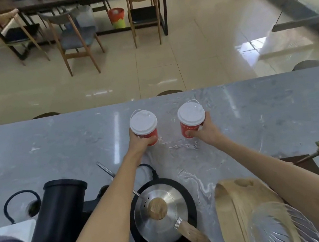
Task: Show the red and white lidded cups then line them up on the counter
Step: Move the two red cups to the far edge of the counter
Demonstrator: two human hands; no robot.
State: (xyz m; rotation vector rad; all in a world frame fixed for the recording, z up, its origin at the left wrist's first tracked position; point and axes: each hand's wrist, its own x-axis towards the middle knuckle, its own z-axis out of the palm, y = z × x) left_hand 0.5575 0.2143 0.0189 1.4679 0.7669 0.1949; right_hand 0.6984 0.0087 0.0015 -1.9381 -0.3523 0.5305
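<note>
A grey marble tabletop (54, 150) fronts a tiled café floor with wooden chairs. The left hand (140, 142) is wrapped around one red paper cup with a white lid (144, 125), the right hand (208, 131) around its twin (191, 119); both upright, side by side, slightly apart. Whether their bases touch the stone is hidden by the fingers.

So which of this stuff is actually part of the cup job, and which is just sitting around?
Part of the job:
left cup in left hand
right cup in right hand
counter

Just lying about:
steel kettle
black cylinder
wooden tray
glass bowl
</note>
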